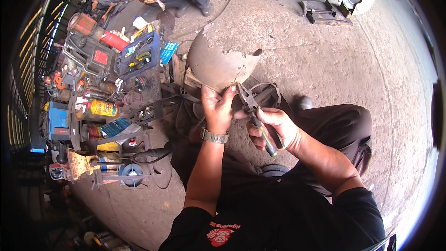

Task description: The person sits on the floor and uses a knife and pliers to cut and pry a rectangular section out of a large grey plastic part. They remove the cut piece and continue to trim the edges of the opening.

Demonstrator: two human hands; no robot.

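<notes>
Curved shell (216, 64), dull grey-brown, broadly rounded, dark specks near lower edge

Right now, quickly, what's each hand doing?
Left hand: at the lower edge of the curved grey-brown shell; grip partly hidden, can't tell.
Right hand: closed around grey metal pliers.

On my feed the concrete floor (395, 88) comes through bright and pale, bleaching into a bluish-white glare along the lower right rim, while the slatted wall (29, 65) at far left sits dim, with light leaking between its bars. The fisheye bends that wall into a curve and leaves me black corners, and the black shirt (297, 218) shows little detail. I get the pliers (248, 98) fairly sharp, but the lower left edge is murky.
</notes>
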